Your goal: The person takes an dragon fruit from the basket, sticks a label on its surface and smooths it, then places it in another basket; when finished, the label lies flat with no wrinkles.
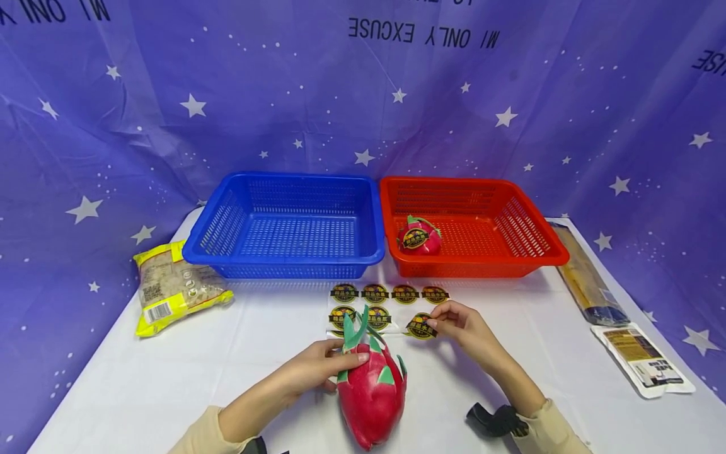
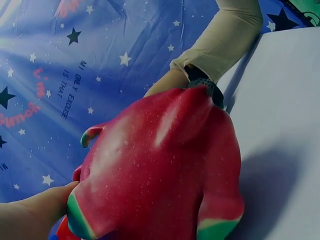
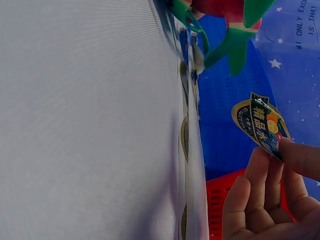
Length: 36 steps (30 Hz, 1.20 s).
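A large red dragon fruit with green leaf tips is gripped near its leafy top by my left hand. It fills most of the left wrist view, where its red skin hides most of that hand. Between thumb and fingertips my right hand pinches a black-and-gold oval sticker, held to the right of the fruit's leaves and apart from them. Under and behind the leaves lies a sticker sheet with several similar stickers on it.
Behind the sheet stand a blue basket and a red basket. The red one holds another dragon fruit bearing a sticker. A yellow bag lies left; a brown-and-blue package and a white packet lie right.
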{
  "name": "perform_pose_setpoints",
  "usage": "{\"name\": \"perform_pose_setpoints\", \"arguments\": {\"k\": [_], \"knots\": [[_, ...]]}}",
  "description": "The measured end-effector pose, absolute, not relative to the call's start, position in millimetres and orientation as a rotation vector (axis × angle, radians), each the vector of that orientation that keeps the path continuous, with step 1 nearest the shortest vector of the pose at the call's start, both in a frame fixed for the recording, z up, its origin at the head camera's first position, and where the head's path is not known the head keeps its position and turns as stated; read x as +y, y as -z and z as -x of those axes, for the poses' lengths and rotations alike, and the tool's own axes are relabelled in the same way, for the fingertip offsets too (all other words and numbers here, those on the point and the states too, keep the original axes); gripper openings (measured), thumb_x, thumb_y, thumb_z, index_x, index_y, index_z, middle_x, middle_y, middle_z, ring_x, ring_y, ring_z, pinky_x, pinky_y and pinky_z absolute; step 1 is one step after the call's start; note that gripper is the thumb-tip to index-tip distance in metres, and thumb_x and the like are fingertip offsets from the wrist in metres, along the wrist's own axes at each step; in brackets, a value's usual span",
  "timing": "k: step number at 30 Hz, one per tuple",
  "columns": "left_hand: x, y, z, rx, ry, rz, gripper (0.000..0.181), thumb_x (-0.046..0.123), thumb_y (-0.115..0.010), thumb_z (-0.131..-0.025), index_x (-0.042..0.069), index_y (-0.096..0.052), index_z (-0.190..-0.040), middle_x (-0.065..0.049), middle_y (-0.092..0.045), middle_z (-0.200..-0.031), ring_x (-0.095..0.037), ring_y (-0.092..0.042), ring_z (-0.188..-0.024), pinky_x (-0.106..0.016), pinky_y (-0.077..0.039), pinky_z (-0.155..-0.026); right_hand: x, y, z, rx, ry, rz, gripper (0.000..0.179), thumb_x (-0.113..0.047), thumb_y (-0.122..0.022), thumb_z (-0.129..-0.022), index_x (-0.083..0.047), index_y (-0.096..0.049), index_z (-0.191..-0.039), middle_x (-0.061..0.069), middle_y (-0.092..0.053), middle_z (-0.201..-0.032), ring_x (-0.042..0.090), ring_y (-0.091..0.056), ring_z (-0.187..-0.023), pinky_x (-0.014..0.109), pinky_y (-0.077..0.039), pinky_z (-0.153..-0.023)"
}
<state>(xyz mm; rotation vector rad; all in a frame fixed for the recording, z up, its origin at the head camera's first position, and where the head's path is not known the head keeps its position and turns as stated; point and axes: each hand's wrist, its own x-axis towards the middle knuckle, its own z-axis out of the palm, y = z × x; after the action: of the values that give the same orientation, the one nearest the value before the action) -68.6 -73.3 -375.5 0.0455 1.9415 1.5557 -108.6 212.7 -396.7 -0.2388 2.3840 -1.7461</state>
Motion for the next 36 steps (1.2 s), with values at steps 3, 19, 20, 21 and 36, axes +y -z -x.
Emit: {"name": "perform_pose_setpoints", "arguments": {"k": [3,19,20,21,36], "knots": [[-72,375,67,1.913,-1.61,-0.046,0.08,0.037,-0.065,-0.08,-0.01,-0.029,-0.134,-0.011,-0.06,-0.107,-0.01,-0.059,-0.078,-0.027,-0.05,-0.065,213,397,109,2.38,1.747,0.237,0.024,-0.011,-0.063,-0.083,0.005,-0.054,-0.098,-0.003,-0.061,-0.085,0.006,-0.059,-0.072,0.028,-0.051,-0.071],[-65,376,59,1.768,-1.782,-0.076,0.074,0.028,-0.072,-0.075,0.0,-0.031,-0.13,-0.01,-0.064,-0.1,-0.015,-0.064,-0.085,-0.03,-0.051,-0.075,214,396,109,2.365,1.758,0.231,0.02,-0.007,-0.06,-0.085,0.005,-0.053,-0.098,-0.005,-0.061,-0.084,0.005,-0.059,-0.072,0.029,-0.052,-0.072],[-65,376,59,1.771,-1.779,-0.078,0.074,0.028,-0.072,-0.075,0.0,-0.03,-0.129,-0.009,-0.065,-0.099,-0.015,-0.064,-0.084,-0.03,-0.05,-0.075,214,396,109,2.364,1.76,0.226,0.02,-0.007,-0.06,-0.084,0.005,-0.053,-0.099,-0.005,-0.061,-0.084,0.005,-0.059,-0.072,0.029,-0.052,-0.072],[-65,375,59,1.774,-1.777,-0.079,0.074,0.027,-0.073,-0.075,0.0,-0.029,-0.129,-0.009,-0.066,-0.097,-0.014,-0.064,-0.084,-0.029,-0.05,-0.075,214,396,108,2.365,1.761,0.228,0.021,-0.007,-0.06,-0.084,0.006,-0.053,-0.099,-0.004,-0.061,-0.084,0.006,-0.059,-0.072,0.029,-0.052,-0.072],[-59,381,68,1.82,-1.766,-0.065,0.075,0.027,-0.073,-0.073,0.003,-0.027,-0.126,-0.013,-0.06,-0.099,-0.016,-0.061,-0.082,-0.027,-0.046,-0.075,216,392,105,2.394,1.777,0.234,0.025,-0.011,-0.063,-0.083,0.006,-0.053,-0.098,-0.004,-0.062,-0.083,0.006,-0.059,-0.071,0.03,-0.052,-0.071]]}}
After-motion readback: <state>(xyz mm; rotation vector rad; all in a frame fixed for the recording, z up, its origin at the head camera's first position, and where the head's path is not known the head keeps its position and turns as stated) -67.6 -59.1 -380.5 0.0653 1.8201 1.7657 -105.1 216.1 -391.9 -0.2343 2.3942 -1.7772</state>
